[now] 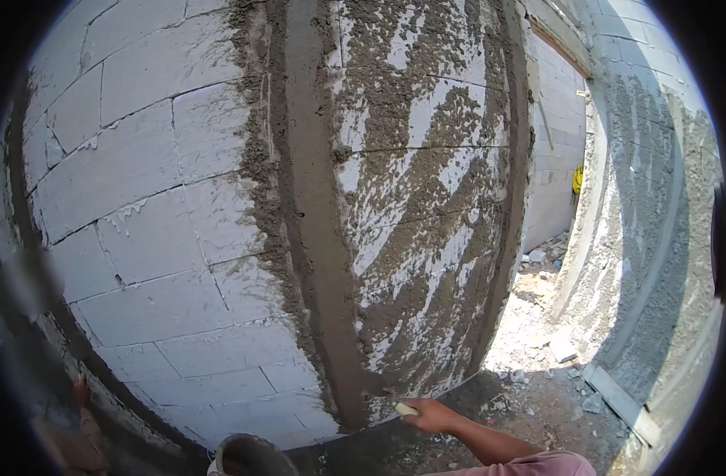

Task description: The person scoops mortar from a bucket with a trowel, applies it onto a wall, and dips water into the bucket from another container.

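Observation:
My right hand (432, 415) is closed round the pale handle of a trowel (407, 409), low against the wall. The trowel's thin metal neck points up and left, and its blade is hard to make out against the grey mortar. Just left of it, a smooth vertical mortar strip (319, 238) runs up the block wall (133, 182). Rough mortar (418, 198) is smeared in slanting streaks over the blocks right of the strip. My left hand does not show. The round rim of a bucket (252, 456) shows at the bottom edge.
Rubble (537, 397) covers the ground at the lower right, where a board (621, 404) lies. A doorway opening (549, 159) stands beside a rough-plastered wall (649, 198). At the lower left, another person's hand (81, 390) appears, partly blurred.

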Action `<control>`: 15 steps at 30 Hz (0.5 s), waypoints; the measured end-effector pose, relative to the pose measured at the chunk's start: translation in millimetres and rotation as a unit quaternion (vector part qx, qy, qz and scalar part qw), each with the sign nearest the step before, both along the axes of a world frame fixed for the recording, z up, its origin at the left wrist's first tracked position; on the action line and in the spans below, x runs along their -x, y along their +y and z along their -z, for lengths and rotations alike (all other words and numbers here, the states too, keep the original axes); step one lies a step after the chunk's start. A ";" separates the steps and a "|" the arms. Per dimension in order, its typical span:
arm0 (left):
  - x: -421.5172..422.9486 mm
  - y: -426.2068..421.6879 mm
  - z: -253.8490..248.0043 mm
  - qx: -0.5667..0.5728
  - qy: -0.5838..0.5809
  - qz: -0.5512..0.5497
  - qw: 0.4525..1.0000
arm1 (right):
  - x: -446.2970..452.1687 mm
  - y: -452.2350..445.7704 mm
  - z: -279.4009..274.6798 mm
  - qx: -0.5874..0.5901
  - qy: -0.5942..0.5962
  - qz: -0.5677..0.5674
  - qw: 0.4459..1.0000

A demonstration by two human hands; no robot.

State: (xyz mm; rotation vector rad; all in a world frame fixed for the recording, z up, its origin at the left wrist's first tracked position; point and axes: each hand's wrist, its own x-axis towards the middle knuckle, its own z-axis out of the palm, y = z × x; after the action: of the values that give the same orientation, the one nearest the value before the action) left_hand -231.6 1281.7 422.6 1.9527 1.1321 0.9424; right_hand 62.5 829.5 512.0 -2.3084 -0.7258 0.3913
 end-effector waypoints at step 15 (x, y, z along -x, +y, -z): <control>-157.6 -5.7 -75.3 -0.006 -0.172 0.240 0.955 | 64.9 258.7 9.1 0.247 -0.016 -0.256 0.934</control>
State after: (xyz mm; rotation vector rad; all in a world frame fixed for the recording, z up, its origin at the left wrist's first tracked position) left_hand -74.0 1276.0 497.9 1.8542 0.4251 0.9655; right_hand -2.4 1088.2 502.9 -2.5606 -1.3846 0.8550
